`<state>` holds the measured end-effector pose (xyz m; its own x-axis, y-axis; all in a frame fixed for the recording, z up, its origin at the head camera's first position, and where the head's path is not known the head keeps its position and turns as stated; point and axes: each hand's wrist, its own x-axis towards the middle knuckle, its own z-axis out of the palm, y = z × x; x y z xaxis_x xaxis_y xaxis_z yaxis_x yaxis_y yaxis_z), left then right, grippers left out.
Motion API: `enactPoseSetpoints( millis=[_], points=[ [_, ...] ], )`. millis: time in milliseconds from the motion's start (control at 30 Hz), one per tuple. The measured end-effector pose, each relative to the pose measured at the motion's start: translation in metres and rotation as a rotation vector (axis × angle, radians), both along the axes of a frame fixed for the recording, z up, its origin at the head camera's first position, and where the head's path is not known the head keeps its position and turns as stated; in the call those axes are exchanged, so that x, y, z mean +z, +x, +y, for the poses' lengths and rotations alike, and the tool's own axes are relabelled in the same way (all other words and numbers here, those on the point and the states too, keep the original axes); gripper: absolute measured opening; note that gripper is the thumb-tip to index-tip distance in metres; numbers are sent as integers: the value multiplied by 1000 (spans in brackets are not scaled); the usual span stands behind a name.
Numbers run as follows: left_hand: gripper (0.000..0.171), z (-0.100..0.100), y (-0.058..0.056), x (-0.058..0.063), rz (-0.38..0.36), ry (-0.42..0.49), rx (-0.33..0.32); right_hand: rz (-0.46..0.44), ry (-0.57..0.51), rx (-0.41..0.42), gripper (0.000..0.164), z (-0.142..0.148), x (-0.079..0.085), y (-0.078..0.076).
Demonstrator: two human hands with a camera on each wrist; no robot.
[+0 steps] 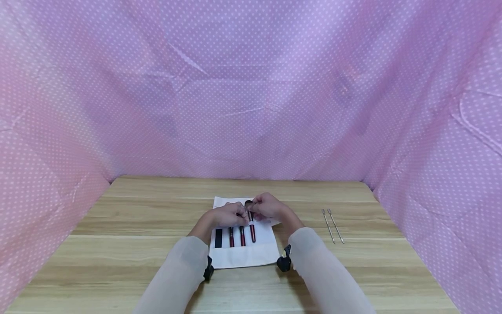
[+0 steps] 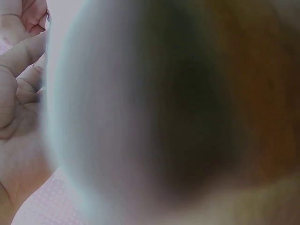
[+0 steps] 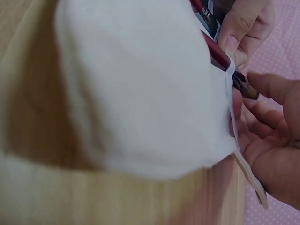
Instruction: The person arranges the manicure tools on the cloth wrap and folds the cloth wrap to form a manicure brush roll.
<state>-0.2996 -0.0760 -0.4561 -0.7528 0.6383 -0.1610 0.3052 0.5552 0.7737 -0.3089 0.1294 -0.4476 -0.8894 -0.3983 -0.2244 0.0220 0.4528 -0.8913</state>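
A white cloth brush roll [image 1: 245, 257] lies on the table, bearing several makeup brushes with dark red handles. The rightmost makeup brush [image 1: 252, 233] passes through a white elastic band [image 3: 231, 67]; its dark head points away from me. My right hand [image 1: 269, 206] pinches this brush near its head, thumb above and fingers below. My left hand [image 1: 231, 214] pinches the roll at the band, with the thumb close against the brush. Two other brushes [image 1: 242, 237] sit in slots to the left. A blurred pale shape hides most of the left wrist view.
Two thin metal double-ended tools [image 1: 333, 226] lie side by side on the wooden table [image 1: 129, 244], right of the roll. A pink dotted curtain [image 1: 251, 109] surrounds the table's back and sides. Each forearm wears a black wrist device [image 1: 284, 259].
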Motion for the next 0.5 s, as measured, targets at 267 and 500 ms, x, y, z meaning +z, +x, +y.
enactPoseSetpoints(
  millis=[267,500],
  points=[
    [13,0,-1,-2,12,-24,6,43,20,-57,11,-3,-1,-1],
    [13,0,-2,-1,-1,-23,5,101,85,-51,11,0,-1,-1]
  ],
)
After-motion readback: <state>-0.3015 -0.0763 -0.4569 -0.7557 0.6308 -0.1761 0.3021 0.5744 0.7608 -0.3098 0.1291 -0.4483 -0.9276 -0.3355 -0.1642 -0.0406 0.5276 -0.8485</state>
